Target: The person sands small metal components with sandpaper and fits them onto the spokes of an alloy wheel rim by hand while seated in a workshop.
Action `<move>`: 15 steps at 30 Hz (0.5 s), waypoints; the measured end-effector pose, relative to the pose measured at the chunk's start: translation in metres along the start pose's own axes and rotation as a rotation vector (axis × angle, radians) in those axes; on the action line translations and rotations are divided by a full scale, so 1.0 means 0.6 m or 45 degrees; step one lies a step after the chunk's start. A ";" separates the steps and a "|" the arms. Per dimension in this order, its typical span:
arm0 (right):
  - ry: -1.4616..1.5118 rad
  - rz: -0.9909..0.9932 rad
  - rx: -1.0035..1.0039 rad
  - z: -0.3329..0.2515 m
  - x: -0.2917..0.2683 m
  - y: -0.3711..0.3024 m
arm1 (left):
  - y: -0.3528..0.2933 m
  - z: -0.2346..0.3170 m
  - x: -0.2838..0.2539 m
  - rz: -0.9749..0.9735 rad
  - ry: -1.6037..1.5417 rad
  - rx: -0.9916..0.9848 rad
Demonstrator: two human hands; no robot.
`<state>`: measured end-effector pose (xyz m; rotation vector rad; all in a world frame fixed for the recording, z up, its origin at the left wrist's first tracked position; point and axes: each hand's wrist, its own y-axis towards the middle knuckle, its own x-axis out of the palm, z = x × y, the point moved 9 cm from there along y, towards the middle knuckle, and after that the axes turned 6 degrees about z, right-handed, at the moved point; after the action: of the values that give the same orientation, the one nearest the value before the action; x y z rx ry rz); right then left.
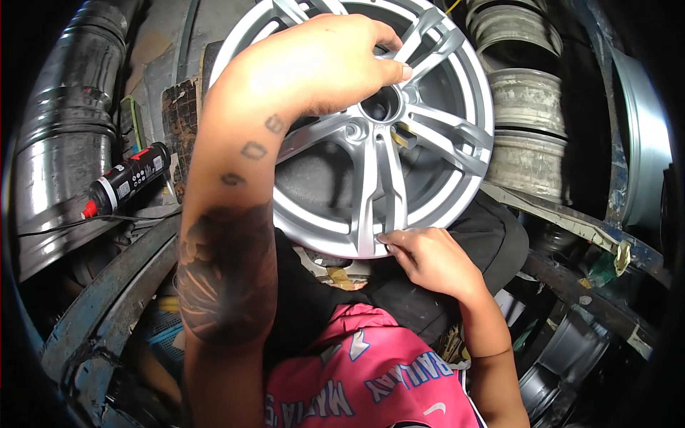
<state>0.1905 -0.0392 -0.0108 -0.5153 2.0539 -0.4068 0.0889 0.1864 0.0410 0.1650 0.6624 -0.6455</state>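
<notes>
A silver alloy wheel (360, 185) with split spokes leans over my lap, its face toward me and its round centre hole near the middle. My left hand (349, 60) reaches across the wheel's upper part. Its thumb lies by the centre hole, and its bent fingers curl at an upper spoke, their tips partly hidden. At the wheel's near edge is my right hand (435, 260), its thumb and fingers drawn together against the outer end of a lower spoke. Whatever small thing may be between those fingertips is too hidden to make out.
Several stacked wheel rims (528, 160) stand at the right, and shiny metal barrels (68, 135) at the left. A black bottle with a red tip (128, 178) lies at the left beside a dark cable (93, 222). Worn blue metal frames (107, 292) flank me.
</notes>
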 end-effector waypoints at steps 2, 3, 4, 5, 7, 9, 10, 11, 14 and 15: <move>0.021 -0.012 0.067 0.001 -0.003 -0.007 | -0.007 -0.002 -0.007 -0.018 -0.013 -0.025; 0.018 -0.014 0.067 -0.001 0.000 -0.008 | -0.011 0.005 -0.012 -0.010 0.179 0.157; 0.012 0.016 0.040 -0.001 0.005 -0.007 | -0.018 0.014 -0.011 -0.002 0.371 0.339; 0.006 0.046 0.014 -0.001 0.006 -0.007 | -0.022 0.026 -0.007 0.024 0.517 0.497; -0.002 0.044 0.003 0.003 0.006 -0.008 | -0.046 0.040 -0.027 0.014 0.410 0.275; -0.024 0.044 0.006 0.000 0.004 -0.015 | -0.057 0.038 -0.042 0.007 0.288 0.064; -0.048 0.071 -0.005 -0.004 0.007 -0.010 | -0.056 0.038 -0.043 0.012 0.370 0.167; -0.071 0.097 -0.018 -0.007 0.007 -0.009 | -0.056 0.039 -0.042 0.017 0.410 0.216; -0.177 0.038 0.031 -0.012 -0.008 -0.024 | -0.058 0.044 -0.041 0.088 0.406 0.185; -0.176 0.034 0.029 -0.005 0.002 -0.018 | -0.059 0.042 -0.042 0.112 0.391 0.151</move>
<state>0.1895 -0.0487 -0.0048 -0.4879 1.9194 -0.3680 0.0653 0.1623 0.0782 0.4068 0.9069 -0.5795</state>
